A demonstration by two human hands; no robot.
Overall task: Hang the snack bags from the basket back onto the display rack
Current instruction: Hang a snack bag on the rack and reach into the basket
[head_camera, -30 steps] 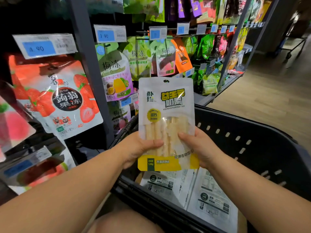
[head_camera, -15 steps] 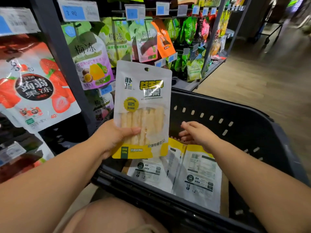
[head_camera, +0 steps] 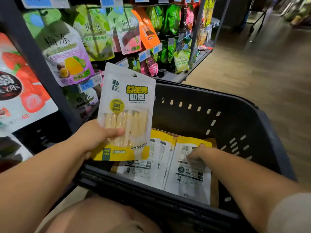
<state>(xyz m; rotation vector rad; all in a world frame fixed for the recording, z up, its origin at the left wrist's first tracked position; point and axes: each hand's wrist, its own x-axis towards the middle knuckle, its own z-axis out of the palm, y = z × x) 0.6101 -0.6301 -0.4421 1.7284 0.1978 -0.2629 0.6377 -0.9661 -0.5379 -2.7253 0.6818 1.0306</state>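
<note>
My left hand (head_camera: 96, 137) grips a white-and-yellow snack bag (head_camera: 127, 105) by its lower left edge and holds it upright above the near left corner of the black basket (head_camera: 235, 115). Its hang hole is at the top. Two more bags of the same kind lie face down on the basket floor, one on the left (head_camera: 143, 167) and one on the right (head_camera: 188, 179). My right hand (head_camera: 200, 155) is down on the upper part of the right bag. Its fingers are blurred, so I cannot tell whether they grip the bag. The display rack (head_camera: 38, 64) stands at the left.
Rows of hanging jelly pouches (head_camera: 67, 54) with blue price tags (head_camera: 86, 84) fill the rack, which runs back to the right. A dark upright post divides its sections. Wooden aisle floor (head_camera: 260, 68) lies to the right. My knee (head_camera: 101, 216) is in front of the basket.
My right hand has let go of the held bag and dropped into the basket onto the right-hand bag. My left hand alone now holds the bag. The view has tilted down.
</note>
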